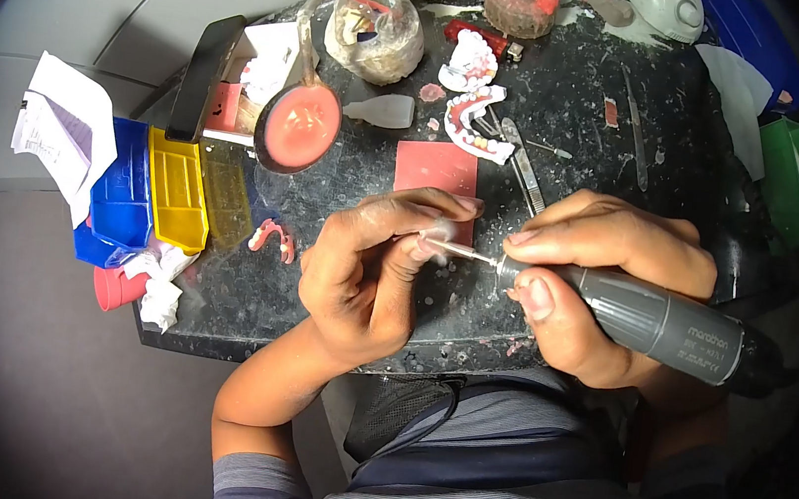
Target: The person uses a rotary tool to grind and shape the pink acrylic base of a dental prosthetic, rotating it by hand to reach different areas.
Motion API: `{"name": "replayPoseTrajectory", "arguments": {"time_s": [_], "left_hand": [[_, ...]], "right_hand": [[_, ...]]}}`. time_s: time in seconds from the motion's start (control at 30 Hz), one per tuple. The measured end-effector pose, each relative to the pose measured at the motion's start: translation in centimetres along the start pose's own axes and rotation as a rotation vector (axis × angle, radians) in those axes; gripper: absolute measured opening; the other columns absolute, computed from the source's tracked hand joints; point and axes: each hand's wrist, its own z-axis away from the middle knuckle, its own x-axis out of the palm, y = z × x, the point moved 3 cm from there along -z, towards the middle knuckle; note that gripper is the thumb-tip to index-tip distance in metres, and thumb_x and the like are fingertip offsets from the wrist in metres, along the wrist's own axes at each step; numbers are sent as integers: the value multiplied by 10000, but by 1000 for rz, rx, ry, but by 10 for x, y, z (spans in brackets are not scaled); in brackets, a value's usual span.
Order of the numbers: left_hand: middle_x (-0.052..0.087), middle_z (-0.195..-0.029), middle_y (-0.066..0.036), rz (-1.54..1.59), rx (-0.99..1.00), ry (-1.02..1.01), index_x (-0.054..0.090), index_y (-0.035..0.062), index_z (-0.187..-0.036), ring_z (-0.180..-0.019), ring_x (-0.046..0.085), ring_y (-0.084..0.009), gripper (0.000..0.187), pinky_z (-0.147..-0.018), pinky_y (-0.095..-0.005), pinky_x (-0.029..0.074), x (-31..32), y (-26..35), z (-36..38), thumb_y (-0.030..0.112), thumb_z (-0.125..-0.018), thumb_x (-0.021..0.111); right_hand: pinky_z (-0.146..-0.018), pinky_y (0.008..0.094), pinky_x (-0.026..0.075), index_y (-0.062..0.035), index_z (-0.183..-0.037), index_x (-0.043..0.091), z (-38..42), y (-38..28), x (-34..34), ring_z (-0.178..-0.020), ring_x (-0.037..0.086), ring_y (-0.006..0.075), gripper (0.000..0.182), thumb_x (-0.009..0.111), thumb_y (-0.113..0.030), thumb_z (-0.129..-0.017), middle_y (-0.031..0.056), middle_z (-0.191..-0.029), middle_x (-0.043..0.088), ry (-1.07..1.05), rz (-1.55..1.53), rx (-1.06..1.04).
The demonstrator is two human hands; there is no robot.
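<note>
Wrapped round the front of a dark rotary handpiece point(659, 326), my right hand point(606, 275) holds it with its thin metal bur pointing left. My left hand point(368, 266) is closed, thumb and fingers pinching a small pale piece point(439, 239) at the bur's tip. That piece is mostly hidden and blurred. Behind the left hand lies a square pink sheet point(435, 166). Beyond it are a white dental model with pink gum point(478, 124) and another model point(470, 61). A pink denture piece point(273, 241) rests left of my left hand.
A pan of pink wax point(302, 126) stands at the back left, near an open box point(263, 43) and a cloudy jar point(376, 32). Blue point(123, 186) and yellow trays point(177, 190) sit at the left edge. Metal tools point(637, 129) lie at the back right, before a green box point(789, 183).
</note>
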Motion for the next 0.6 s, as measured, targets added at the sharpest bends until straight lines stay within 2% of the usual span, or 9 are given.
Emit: {"name": "replayPoseTrajectory", "arguments": {"time_s": [0.1,0.2,0.3,0.37,0.4,0.57,0.6], "left_hand": [[693,-1047,-303,-4,-13,4,528,-99,-1132,-995,722,-343,141,-824,-380,593,0,1,1,-76,-998,564],[692,-1044,-299,3,-16,8,526,-100,-1132,-1000,720,-344,140,-832,-385,593,0,0,0,-81,-997,561],[691,-1045,-295,13,-19,5,524,-97,-1128,-1011,717,-349,135,-840,-388,594,0,-1,1,-83,-998,555],[690,-1047,-294,1,-27,3,524,-96,-1125,-1019,716,-352,130,-844,-390,596,-1,-1,2,-83,-999,551],[686,-1055,-294,9,-31,2,523,-92,-1126,-1034,712,-354,127,-859,-393,593,-1,-2,1,-75,-1003,549],[674,-1095,-282,20,-45,-44,497,-79,-1160,-1076,697,-343,146,-925,-415,576,-2,-1,1,-48,-1022,536],[670,-1111,-275,82,-110,-41,480,-69,-1173,-1086,693,-335,153,-946,-423,566,-1,0,0,-45,-1029,525]], "right_hand": [[-595,291,583,78,-976,675,-1,1,0,-640,719,203,166,685,1,-830,207,-813,719,-10,6,49],[-597,293,584,81,-971,673,0,1,0,-638,719,206,166,685,1,-827,203,-796,718,7,-1,-52],[-595,297,583,82,-972,672,-1,2,0,-637,717,207,165,686,-1,-829,201,-789,718,-7,28,23],[-590,294,579,79,-974,672,0,2,1,-633,714,202,159,682,5,-834,195,-777,714,20,-17,-81],[-587,292,578,76,-978,674,-1,-1,0,-634,715,202,161,680,5,-834,194,-792,714,-12,12,52],[-609,302,583,79,-999,656,0,-3,-5,-652,706,195,149,657,-4,-875,204,-860,711,-55,-54,75],[-626,306,587,82,-1003,647,-1,-5,-7,-667,703,194,148,652,-3,-883,211,-873,707,-68,-95,85]]}}
